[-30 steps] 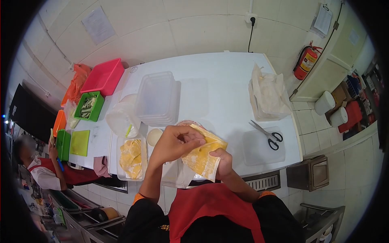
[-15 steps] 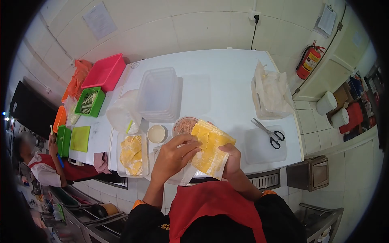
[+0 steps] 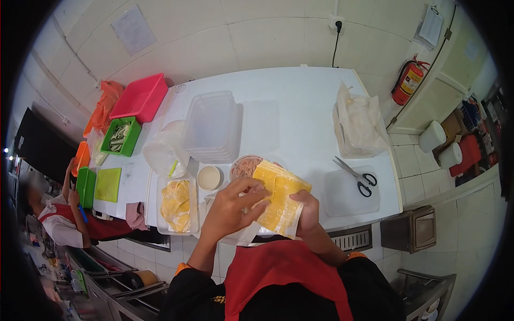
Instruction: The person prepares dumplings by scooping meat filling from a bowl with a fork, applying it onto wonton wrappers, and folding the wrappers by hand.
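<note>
A stack of square yellow dough sheets (image 3: 281, 200) is held tilted above the near edge of a smooth white tabletop (image 3: 300, 117). The surface of the stack is matte and dusted with white powder; its upper edge shows many thin layers. The right hand (image 3: 307, 211) is clamped on the stack's right side, thumb laid over the top face. The left hand (image 3: 235, 206) lies at the opposite edge, fingers half curled and thumb apart from the forefinger; whether it grips a sheet cannot be told. Just beyond the stack, and partly covered by it, is a round bowl of coarse, pink minced filling (image 3: 244, 167). To its left stands a small, round, cream-coloured cup (image 3: 210, 178), near a rectangular translucent plastic tub (image 3: 196, 208) containing loosely folded, floury yellow wrappers (image 3: 175, 206). Behind these rises a nested stack of clear, round-cornered plastic boxes (image 3: 210, 123). At right, black-handled metal scissors (image 3: 364, 185) rest partly over a flat translucent lid (image 3: 342, 202); beyond them, creased beige cloth (image 3: 361, 120) drapes a container.
</note>
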Tool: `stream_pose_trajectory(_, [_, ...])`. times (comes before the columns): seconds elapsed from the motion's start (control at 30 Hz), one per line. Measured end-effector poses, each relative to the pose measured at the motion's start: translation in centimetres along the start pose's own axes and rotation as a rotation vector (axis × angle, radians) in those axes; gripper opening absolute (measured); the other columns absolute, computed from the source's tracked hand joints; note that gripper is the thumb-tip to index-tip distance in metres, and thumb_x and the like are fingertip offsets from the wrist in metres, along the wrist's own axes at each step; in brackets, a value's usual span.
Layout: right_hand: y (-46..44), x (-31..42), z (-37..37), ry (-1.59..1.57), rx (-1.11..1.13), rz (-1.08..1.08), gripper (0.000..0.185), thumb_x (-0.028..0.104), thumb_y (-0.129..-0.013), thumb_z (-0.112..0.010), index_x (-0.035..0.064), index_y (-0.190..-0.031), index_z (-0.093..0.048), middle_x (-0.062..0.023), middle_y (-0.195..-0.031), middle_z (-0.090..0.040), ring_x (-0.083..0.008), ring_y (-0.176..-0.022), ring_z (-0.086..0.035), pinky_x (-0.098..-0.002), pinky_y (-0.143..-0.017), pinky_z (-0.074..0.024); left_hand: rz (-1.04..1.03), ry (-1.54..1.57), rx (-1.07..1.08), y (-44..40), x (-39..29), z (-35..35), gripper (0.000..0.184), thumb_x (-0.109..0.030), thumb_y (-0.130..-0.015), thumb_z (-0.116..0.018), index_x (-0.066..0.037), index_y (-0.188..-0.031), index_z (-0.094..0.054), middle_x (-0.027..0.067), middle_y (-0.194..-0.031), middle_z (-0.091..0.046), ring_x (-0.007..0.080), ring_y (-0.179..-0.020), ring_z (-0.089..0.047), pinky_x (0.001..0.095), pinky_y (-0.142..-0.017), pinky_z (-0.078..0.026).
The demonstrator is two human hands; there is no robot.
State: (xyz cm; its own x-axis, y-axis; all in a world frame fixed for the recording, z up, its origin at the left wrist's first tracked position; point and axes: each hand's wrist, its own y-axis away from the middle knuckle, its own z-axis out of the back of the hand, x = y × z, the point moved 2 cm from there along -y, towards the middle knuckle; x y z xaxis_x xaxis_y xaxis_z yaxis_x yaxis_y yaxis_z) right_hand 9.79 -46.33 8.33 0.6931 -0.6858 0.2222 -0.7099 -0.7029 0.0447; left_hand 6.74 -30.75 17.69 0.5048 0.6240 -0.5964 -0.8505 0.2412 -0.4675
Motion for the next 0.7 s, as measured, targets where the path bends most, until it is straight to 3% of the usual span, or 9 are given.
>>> stream_pose_trajectory(0.13, [0.5,0.6,-2.0,0.098,-0.061,0.060,0.061,0.021,-0.080,-0.050,-0.0041,-0.134,-0.040,-0.0197,-0.126,-0.055,-0.0315,-0.113,-0.058,-0.0422,-0.101,-0.0442,0.118,0.193,-0.034,0.0,1.5,0.2,0.012,-0.001,-0.082,-0.067,0.001,-0.094,-0.066,0.0100,-0.089,-0.067,0.0163,-0.077,-0.065,0.0276,-0.068,-0.052])
stream_pose_trajectory(0.23, [0.5,0.5,-1.7,0.094,-0.061,0.049,0.061,0.021,-0.080,-0.050,-0.0046,-0.134,-0.040,-0.0206,-0.126,-0.055,-0.0320,-0.112,-0.058,-0.0427,-0.100,-0.0449,0.380,0.394,-0.101,0.9,3.5,-0.1,0.011,-0.001,-0.084,-0.065,0.003,-0.094,-0.065,0.0068,-0.086,-0.068,0.0106,-0.074,-0.063,0.0249,-0.068,-0.051])
stream_pose_trajectory(0.4, [0.5,0.4,-1.7,0.068,-0.056,0.013,0.061,0.020,-0.080,-0.050,-0.0052,-0.135,-0.039,-0.0216,-0.126,-0.054,-0.0325,-0.113,-0.058,-0.0430,-0.100,-0.0453,0.527,0.553,-0.112,1.0,4.3,0.3,0.010,-0.002,-0.087,-0.064,0.004,-0.095,-0.064,0.0028,-0.084,-0.067,0.0062,-0.075,-0.062,0.0214,-0.068,-0.050])
stream_pose_trajectory(0.43, [0.5,0.4,-1.6,0.074,-0.064,0.001,0.067,0.020,-0.079,-0.050,-0.0024,-0.140,-0.033,-0.0219,-0.132,-0.049,-0.0329,-0.117,-0.055,-0.0432,-0.102,-0.0433,0.549,0.566,-0.105,1.0,4.4,0.4,0.010,-0.002,-0.087,-0.064,0.004,-0.095,-0.064,0.0023,-0.084,-0.067,0.0059,-0.075,-0.062,0.0208,-0.068,-0.050])
stream_pose_trajectory(0.5, [0.6,0.5,-1.6,0.085,-0.082,-0.019,0.081,0.020,-0.077,-0.050,0.0033,-0.150,-0.020,-0.0224,-0.143,-0.040,-0.0337,-0.125,-0.048,-0.0438,-0.106,-0.0392,0.513,0.585,-0.104,1.0,4.4,0.5,0.011,-0.001,-0.086,-0.064,0.003,-0.097,-0.065,0.0026,-0.084,-0.067,0.0056,-0.076,-0.061,0.0204,-0.068,-0.050])
stream_pose_trajectory(0.6, [0.6,0.5,-1.9,0.085,-0.060,0.021,0.061,0.019,-0.080,-0.051,-0.0052,-0.134,-0.039,-0.0217,-0.126,-0.054,-0.0323,-0.111,-0.059,-0.0425,-0.099,-0.0462,0.444,0.573,-0.113,0.6,3.7,0.6,0.015,0.000,-0.085,-0.065,0.002,-0.100,-0.066,0.0038,-0.084,-0.067,0.0067,-0.076,-0.062,0.0206,-0.068,-0.051])
stream_pose_trajectory(0.7, [0.5,0.3,-1.8,0.076,-0.051,0.013,0.061,0.020,-0.079,-0.051,-0.0049,-0.134,-0.039,-0.0212,-0.125,-0.055,-0.0318,-0.110,-0.059,-0.0421,-0.098,-0.0467,0.287,0.462,-0.015,-0.1,3.2,1.4,0.016,0.001,-0.084,-0.066,0.002,-0.100,-0.067,0.0066,-0.087,-0.067,0.0108,-0.078,-0.064,0.0230,-0.069,-0.053])
